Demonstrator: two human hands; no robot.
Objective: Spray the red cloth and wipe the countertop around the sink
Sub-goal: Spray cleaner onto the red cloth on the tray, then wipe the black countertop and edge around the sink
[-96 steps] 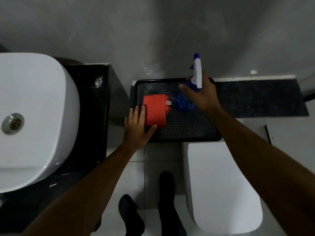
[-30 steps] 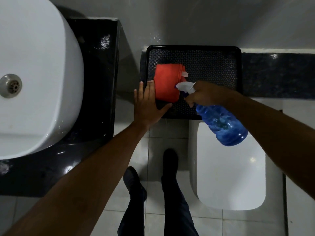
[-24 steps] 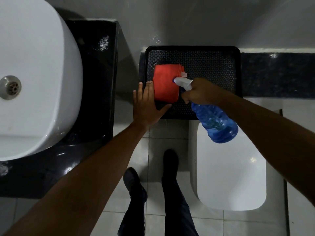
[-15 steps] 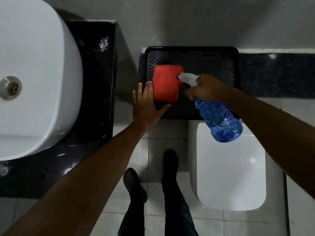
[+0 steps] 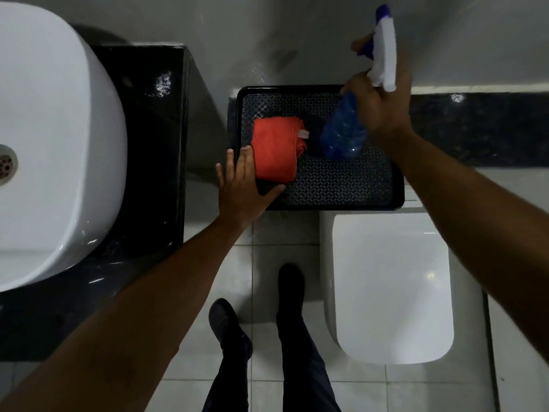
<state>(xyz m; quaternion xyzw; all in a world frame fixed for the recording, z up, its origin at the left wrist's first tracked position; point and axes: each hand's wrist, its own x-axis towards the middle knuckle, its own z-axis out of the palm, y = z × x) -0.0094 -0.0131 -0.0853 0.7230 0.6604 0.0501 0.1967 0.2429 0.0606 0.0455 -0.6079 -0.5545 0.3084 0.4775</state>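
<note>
My right hand has its grip clenched around the neck of the spray bottle, whose clear blue plastic body, ribbed and rounded, hangs below my fingers, its base low over the tray; I cannot tell whether it touches. The white trigger head with its blue nozzle tip sticks up above my knuckles, upright against the smooth grey wall.

My left hand lies flat and released, fingers together and straight, thumb spread out across the tray's near rim. Just past my fingertips, touching them, lies the red cloth, a soft fabric folded into a thick rectangle with layered edges and a small white tag on the side toward the bottle. The black tray is rectangular with rounded corners and a fine embossed diamond pattern.

Left of my left hand is the table, glossy black speckled stone, carrying the sink, a smooth white rounded ceramic basin with a metal drain.
</note>
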